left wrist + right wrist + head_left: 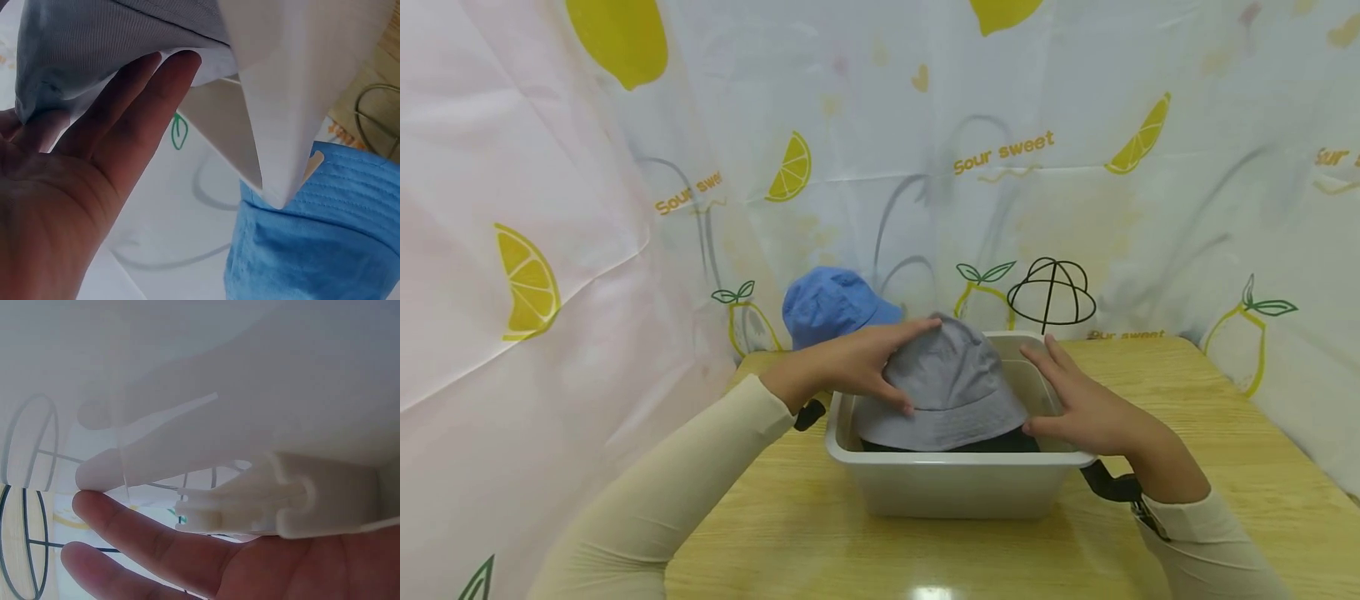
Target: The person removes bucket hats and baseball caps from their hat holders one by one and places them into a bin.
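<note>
A grey bucket hat [951, 383] sits crown up in a pale plastic bin [955, 487], with something dark [996, 443] under its brim. My left hand [857, 358] lies against the hat's left side, thumb and fingers spread and mostly straight; in the left wrist view the fingertips touch the grey cloth [125, 31]. My right hand [1093, 408] is at the bin's right end, its fingers spread. In the right wrist view, straight fingers [156, 544] lie along the bin's pale wall [281, 375], beside its moulded handle [331, 494].
Behind the bin to the left is a blue bucket hat [835, 304]. A black wire dome stand [1051, 292] rises behind the bin's right side. All stand on a wood-grain table [1187, 433]. A lemon-print curtain [850, 83] hangs behind and at the left.
</note>
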`<control>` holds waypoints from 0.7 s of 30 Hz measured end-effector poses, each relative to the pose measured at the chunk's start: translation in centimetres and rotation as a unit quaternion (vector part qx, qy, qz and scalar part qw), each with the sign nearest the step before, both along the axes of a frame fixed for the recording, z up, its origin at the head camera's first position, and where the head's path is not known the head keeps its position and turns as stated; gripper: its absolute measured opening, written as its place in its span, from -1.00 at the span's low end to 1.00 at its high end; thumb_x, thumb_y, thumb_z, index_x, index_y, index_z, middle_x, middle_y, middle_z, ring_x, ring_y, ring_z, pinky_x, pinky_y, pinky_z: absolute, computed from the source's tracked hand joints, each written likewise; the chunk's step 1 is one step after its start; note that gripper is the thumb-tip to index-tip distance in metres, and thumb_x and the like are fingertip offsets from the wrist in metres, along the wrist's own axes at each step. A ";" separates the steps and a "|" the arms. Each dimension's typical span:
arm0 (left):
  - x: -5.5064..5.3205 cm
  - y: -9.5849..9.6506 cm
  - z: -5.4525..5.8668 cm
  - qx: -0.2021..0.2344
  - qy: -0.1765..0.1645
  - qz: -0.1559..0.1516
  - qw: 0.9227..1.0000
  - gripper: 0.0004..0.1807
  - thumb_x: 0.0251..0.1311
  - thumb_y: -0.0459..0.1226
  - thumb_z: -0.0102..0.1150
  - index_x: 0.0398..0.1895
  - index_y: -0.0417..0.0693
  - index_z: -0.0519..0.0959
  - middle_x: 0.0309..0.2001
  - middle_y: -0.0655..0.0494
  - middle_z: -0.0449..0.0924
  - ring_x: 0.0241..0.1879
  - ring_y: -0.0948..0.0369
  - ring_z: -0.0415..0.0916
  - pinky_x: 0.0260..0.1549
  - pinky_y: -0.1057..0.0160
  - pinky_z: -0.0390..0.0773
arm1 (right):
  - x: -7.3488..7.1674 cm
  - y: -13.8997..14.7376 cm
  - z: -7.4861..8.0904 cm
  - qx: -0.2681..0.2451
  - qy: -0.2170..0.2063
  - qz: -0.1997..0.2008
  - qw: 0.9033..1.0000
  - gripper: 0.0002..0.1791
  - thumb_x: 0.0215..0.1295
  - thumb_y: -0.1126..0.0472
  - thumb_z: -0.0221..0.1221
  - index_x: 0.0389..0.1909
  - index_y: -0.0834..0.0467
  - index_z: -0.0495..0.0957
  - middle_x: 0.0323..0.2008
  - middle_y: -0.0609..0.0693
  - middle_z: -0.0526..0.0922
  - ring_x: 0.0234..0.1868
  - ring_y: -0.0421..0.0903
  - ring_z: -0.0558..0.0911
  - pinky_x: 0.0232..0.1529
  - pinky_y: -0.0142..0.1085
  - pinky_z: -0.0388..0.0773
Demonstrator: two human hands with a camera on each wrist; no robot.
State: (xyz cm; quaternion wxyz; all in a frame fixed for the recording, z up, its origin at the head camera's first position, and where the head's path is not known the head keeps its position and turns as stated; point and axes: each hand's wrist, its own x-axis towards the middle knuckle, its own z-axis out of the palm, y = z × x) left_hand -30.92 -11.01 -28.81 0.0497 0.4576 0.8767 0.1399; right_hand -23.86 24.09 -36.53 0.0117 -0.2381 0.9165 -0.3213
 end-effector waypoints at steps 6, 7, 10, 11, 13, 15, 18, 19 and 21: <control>0.3 0.7 -0.1 -0.031 -0.003 -0.007 0.999 0.36 -0.05 0.05 0.65 0.71 0.16 -0.10 0.68 0.01 -0.08 0.64 0.08 -0.02 0.55 0.02 0.17 | 0.1 -0.1 0.1 -0.003 -0.004 0.002 1.000 0.15 0.29 -0.03 0.37 0.70 -0.03 -0.18 0.65 0.18 -0.57 0.61 0.49 -0.25 0.36 0.54 0.00; 0.4 0.9 -0.1 -0.035 -0.009 -0.004 0.999 0.37 -0.04 0.04 0.65 0.71 0.19 -0.12 0.69 -0.01 -0.13 0.65 0.06 -0.05 0.55 0.01 0.16 | 0.1 -0.1 0.2 -0.004 -0.005 0.003 1.000 0.15 0.29 -0.04 0.37 0.70 -0.04 -0.18 0.65 0.18 -0.57 0.61 0.49 -0.25 0.36 0.54 0.01; 0.7 1.1 -0.2 -0.050 -0.024 0.015 0.998 0.39 -0.03 0.06 0.64 0.71 0.39 -0.23 0.70 -0.01 -0.26 0.63 0.04 0.02 0.53 0.00 0.21 | 0.1 -0.1 0.2 -0.007 -0.006 0.002 1.000 0.15 0.30 -0.06 0.37 0.70 -0.06 -0.18 0.65 0.17 -0.57 0.61 0.48 -0.26 0.35 0.55 0.00; 0.8 1.2 -0.2 -0.053 -0.028 0.021 0.998 0.41 -0.03 0.05 0.64 0.70 0.46 -0.26 0.70 -0.02 -0.29 0.58 0.04 0.15 0.50 0.00 0.26 | 0.1 -0.1 0.2 -0.007 -0.006 0.002 1.000 0.14 0.30 -0.06 0.36 0.70 -0.06 -0.18 0.65 0.17 -0.57 0.61 0.48 -0.26 0.35 0.55 0.00; 0.8 1.3 -0.3 -0.060 -0.032 0.029 0.997 0.44 -0.03 0.03 0.64 0.67 0.56 -0.33 0.71 -0.01 -0.33 0.43 0.04 0.42 0.44 0.02 0.36 | 0.1 -0.1 0.1 -0.009 -0.007 0.001 1.000 0.14 0.31 -0.07 0.36 0.70 -0.08 -0.18 0.65 0.17 -0.57 0.61 0.48 -0.26 0.34 0.56 0.00; 0.8 1.5 -0.3 -0.072 -0.029 0.034 0.996 0.45 -0.03 0.02 0.65 0.66 0.60 -0.36 0.71 -0.02 -0.36 0.41 0.02 0.44 0.41 -0.01 0.40 | 0.1 -0.1 0.1 -0.008 -0.009 -0.001 1.000 0.13 0.32 -0.07 0.35 0.70 -0.10 -0.19 0.65 0.16 -0.57 0.61 0.47 -0.27 0.35 0.56 0.00; 0.8 1.7 -0.2 -0.090 -0.026 0.035 0.995 0.44 -0.04 -0.01 0.66 0.67 0.61 -0.32 0.70 -0.05 -0.37 0.54 -0.05 0.23 0.42 -0.07 0.38 | 0.1 -0.1 0.0 -0.006 -0.012 -0.004 1.000 0.12 0.34 -0.06 0.35 0.70 -0.12 -0.19 0.65 0.16 -0.57 0.61 0.47 -0.27 0.35 0.55 0.00; 0.8 1.7 -0.1 -0.097 -0.023 0.033 0.994 0.43 -0.04 -0.01 0.66 0.67 0.60 -0.29 0.70 -0.05 -0.37 0.60 -0.07 0.09 0.43 -0.10 0.35 | 0.0 -0.1 0.0 -0.006 -0.012 -0.005 1.000 0.12 0.34 -0.07 0.35 0.70 -0.13 -0.20 0.65 0.15 -0.57 0.62 0.46 -0.27 0.35 0.55 0.00; 0.8 1.9 0.0 -0.108 -0.019 0.027 0.994 0.40 -0.04 -0.02 0.67 0.68 0.57 -0.23 0.70 -0.08 -0.37 0.63 -0.07 -0.03 0.46 -0.10 0.32 | 0.0 -0.1 0.0 -0.005 -0.012 -0.004 1.000 0.13 0.34 -0.08 0.35 0.70 -0.13 -0.20 0.65 0.15 -0.57 0.62 0.46 -0.27 0.35 0.55 0.00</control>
